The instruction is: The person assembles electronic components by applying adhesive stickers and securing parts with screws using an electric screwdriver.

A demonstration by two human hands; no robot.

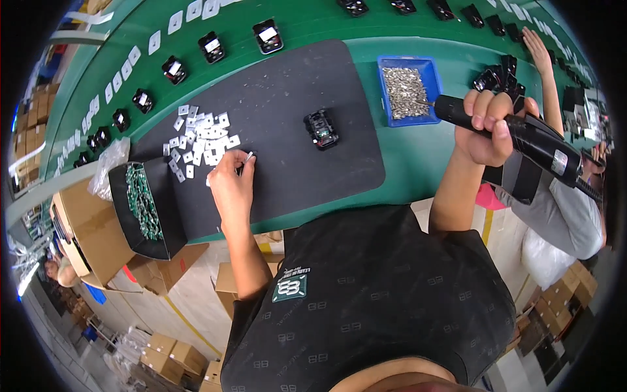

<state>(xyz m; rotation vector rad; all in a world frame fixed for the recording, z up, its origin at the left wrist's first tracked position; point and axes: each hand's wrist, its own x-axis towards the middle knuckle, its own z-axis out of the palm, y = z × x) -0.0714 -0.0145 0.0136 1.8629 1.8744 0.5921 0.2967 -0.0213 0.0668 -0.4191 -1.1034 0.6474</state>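
My left hand (232,186) pinches a small silver plate (248,157) between its fingertips, at the near right edge of a pile of similar square metal plates (209,134). My right hand (486,130) is closed round a black electric screwdriver (548,149), raised at the right. Its bit points left, over the small silver screws (406,91) in a blue tray (411,121); whether it touches one I cannot make out. Between my hands, an open black housing (321,129) with a green circuit board inside lies on the dark mat (294,183).
Left of the mat stands a black bin (171,219) holding green circuit boards (142,202), beside a cardboard box (91,222). Black housings (268,36) line the far green surface. Black parts (503,78) lie beyond the screwdriver. Another person's hand (539,52) reaches in at the right.
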